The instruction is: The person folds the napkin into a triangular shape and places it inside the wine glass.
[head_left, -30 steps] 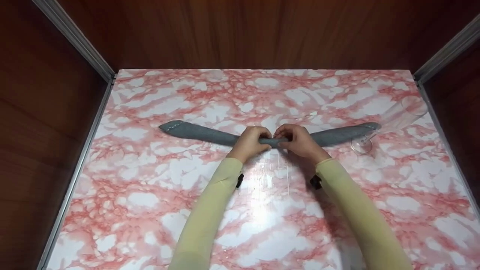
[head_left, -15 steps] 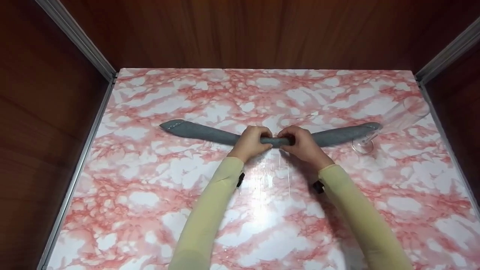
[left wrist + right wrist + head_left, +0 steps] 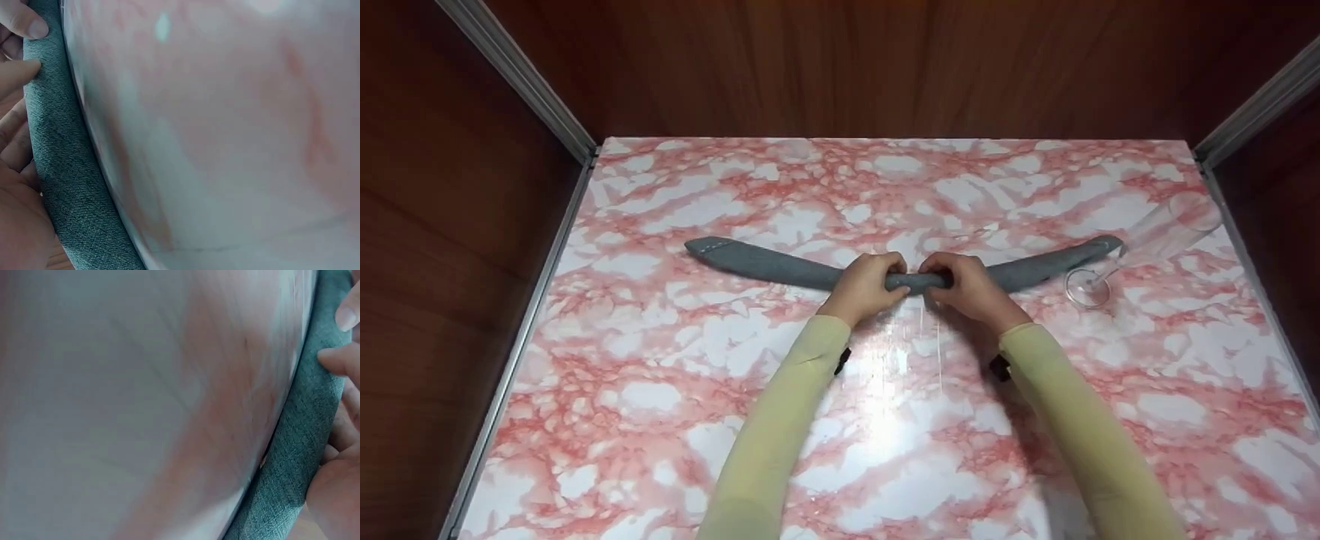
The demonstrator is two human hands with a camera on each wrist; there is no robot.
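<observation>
A grey cloth napkin, rolled into a long strip with pale stitching at its left end, lies crosswise on the table and bows slightly toward the person. Near the middle of the roll, my left hand pinches it between thumb and fingers. My right hand grips the same roll just to the right, leaving a short stretch of cloth showing between them. In the left wrist view, thumb tips press the near side of the woven roll, with fingers behind it. The right wrist view shows the roll held likewise.
A clear stemmed flute glass leans to the right in the head view, its round foot close to the napkin's right end. The red-and-white marbled table is bounded by dark wooden panels with metal edging.
My right hand has shifted slightly rightward along the roll, widening the gap between hands. The napkin's right end has drifted a little away from the glass's foot.
</observation>
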